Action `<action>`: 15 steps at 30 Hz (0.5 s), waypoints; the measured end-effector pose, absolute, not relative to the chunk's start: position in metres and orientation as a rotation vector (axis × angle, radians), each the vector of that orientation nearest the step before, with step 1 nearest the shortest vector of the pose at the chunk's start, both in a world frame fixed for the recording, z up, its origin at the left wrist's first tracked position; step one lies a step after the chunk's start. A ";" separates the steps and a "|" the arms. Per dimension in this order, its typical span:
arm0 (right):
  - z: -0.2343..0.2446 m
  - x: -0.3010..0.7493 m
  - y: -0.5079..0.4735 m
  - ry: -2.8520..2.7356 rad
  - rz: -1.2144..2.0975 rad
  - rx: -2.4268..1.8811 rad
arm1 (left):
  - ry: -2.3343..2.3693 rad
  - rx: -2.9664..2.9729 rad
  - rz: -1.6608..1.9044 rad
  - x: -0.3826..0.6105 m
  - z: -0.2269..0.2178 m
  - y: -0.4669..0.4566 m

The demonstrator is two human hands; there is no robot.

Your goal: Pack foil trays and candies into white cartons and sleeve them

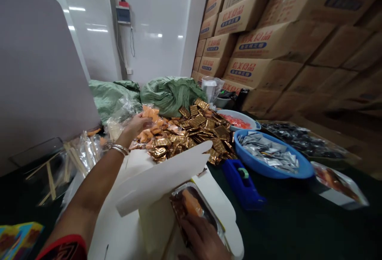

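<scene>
My left hand (139, 125), a bracelet on its wrist, reaches to the far heap, its fingers closed on a clear-wrapped orange packet (151, 112). More orange packets lie beside it, against a large pile of shiny gold packets (193, 128). Nearer, a white carton (161, 176) stands with its flap raised. Inside its opening is a dark plastic tray (205, 204) with an orange piece (191, 203) in it. My right hand (205, 238) is bent over the tray, its fingers on a brown-gold packet (178, 210) along the tray's left side; its thumb is mostly hidden.
A blue tape dispenser (243, 184) sits right of the carton, before a blue basin (304, 168) of silver sachets. Behind are a basin of red packets (237, 121) and black packets (301, 138). Wrapped wooden sticks (74, 158) lie left. Cardboard boxes (256, 73) are stacked at right.
</scene>
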State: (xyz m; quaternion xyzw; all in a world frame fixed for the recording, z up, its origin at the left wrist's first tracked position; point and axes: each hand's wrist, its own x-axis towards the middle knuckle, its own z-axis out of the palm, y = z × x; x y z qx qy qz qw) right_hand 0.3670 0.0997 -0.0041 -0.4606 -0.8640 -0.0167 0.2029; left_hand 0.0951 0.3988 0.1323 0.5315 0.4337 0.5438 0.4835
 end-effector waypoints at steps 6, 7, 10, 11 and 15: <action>0.033 0.368 0.083 -2.332 0.031 -1.058 | 1.069 1.005 1.553 0.027 0.150 0.273; 0.035 0.370 0.082 -2.335 0.028 -0.988 | 1.103 0.968 1.608 0.011 0.152 0.244; 0.031 0.372 0.084 -2.359 -0.020 -0.830 | 1.198 0.881 1.749 -0.017 0.158 0.150; 0.029 0.371 0.085 -2.366 -0.040 -0.808 | 1.222 0.877 1.768 -0.018 0.159 0.119; 0.029 0.364 0.075 -2.417 -0.031 -0.840 | 1.428 1.313 1.608 0.024 0.156 0.042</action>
